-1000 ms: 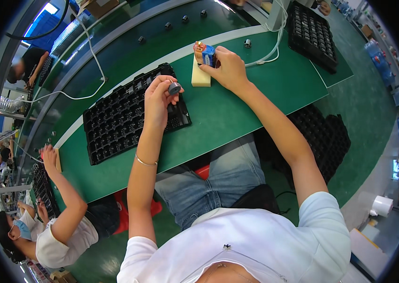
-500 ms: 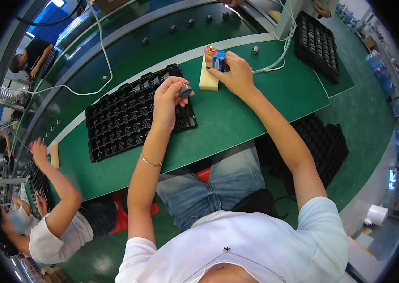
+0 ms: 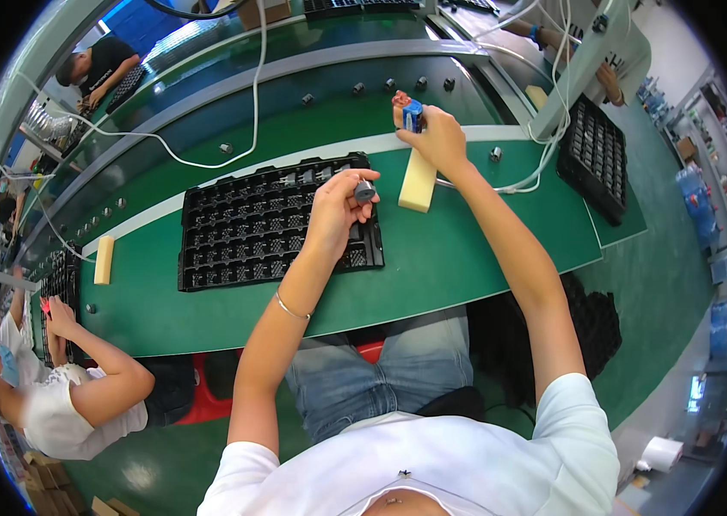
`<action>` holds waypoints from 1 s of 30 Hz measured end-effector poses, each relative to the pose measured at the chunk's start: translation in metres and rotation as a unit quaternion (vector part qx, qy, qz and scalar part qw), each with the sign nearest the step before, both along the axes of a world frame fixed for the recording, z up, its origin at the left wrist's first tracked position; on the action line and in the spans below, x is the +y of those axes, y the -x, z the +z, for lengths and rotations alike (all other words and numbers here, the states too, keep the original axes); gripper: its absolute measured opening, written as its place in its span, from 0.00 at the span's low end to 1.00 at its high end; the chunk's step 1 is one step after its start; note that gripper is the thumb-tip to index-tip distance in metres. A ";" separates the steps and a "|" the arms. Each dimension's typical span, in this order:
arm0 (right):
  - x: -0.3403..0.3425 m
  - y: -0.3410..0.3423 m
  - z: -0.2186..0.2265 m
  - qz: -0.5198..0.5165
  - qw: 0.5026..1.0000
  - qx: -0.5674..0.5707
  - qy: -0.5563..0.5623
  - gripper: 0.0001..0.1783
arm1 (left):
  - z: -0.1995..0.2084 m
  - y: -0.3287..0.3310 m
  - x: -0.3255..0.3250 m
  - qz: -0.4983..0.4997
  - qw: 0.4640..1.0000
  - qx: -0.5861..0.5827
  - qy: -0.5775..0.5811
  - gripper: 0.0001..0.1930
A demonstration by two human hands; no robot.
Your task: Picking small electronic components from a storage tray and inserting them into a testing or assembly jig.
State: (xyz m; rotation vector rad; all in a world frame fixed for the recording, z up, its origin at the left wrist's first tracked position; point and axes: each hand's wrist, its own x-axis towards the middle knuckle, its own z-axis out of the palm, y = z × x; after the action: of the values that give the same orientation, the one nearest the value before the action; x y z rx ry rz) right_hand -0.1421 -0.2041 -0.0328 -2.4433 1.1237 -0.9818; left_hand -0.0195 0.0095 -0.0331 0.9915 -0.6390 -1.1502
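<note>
My left hand (image 3: 332, 213) pinches a small dark-grey cylindrical part (image 3: 365, 191) by its side, above the right end of a black plastic tray (image 3: 243, 230) with rows of pockets. Small parts sit along the tray's far row. In my right hand (image 3: 443, 144) is a small blue block-shaped object with an orange-red top (image 3: 412, 113); its exact kind I cannot make out. It is held beyond the far end of a pale yellow foam block (image 3: 418, 184) on the green table (image 3: 295, 314).
Several small cylindrical parts (image 3: 358, 89) stand on the green line behind the table. One more part (image 3: 495, 154) is right of my right hand, near white cables (image 3: 544, 168). A second black tray (image 3: 594, 159) lies at the right. A co-worker (image 3: 80, 378) sits at the left.
The view has shifted, so the table appears lower. My right hand has moved the blue object away from over the foam block, farther out. The left co-worker's raised hand has come down to their tray.
</note>
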 end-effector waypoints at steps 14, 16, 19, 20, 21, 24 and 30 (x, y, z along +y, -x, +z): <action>-0.070 -0.067 -0.022 -0.006 0.993 0.099 -0.063 0.24 | -0.005 -0.008 -0.001 -0.048 0.991 0.121 0.017 0.23; -0.071 -0.065 -0.014 -0.026 0.988 0.144 -0.059 0.24 | -0.004 -0.007 -0.002 -0.069 0.991 0.109 0.027 0.26; -0.070 -0.059 -0.006 0.027 0.991 0.120 -0.052 0.24 | -0.001 -0.009 -0.003 -0.065 0.990 0.118 0.048 0.20; -0.069 -0.058 -0.003 0.033 0.992 0.111 -0.045 0.23 | 0.000 -0.011 -0.003 -0.059 0.991 0.109 0.054 0.20; -0.065 -0.054 0.000 0.035 0.992 0.115 -0.048 0.23 | 0.000 -0.012 -0.003 -0.046 0.992 0.099 0.069 0.19; -0.042 -0.036 0.015 0.148 0.975 -0.002 -0.167 0.20 | 0.001 -0.011 -0.003 0.042 0.997 0.056 0.037 0.20; 0.054 0.014 0.035 0.258 0.854 -0.144 -0.428 0.17 | 0.001 -0.010 -0.004 0.069 0.992 -0.098 0.046 0.14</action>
State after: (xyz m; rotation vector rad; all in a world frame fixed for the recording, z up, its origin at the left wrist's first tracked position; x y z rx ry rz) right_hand -0.1559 -0.1501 0.0018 -1.6387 0.5484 -0.4815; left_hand -0.0095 0.0056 -0.0323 1.0616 -0.7611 -0.9008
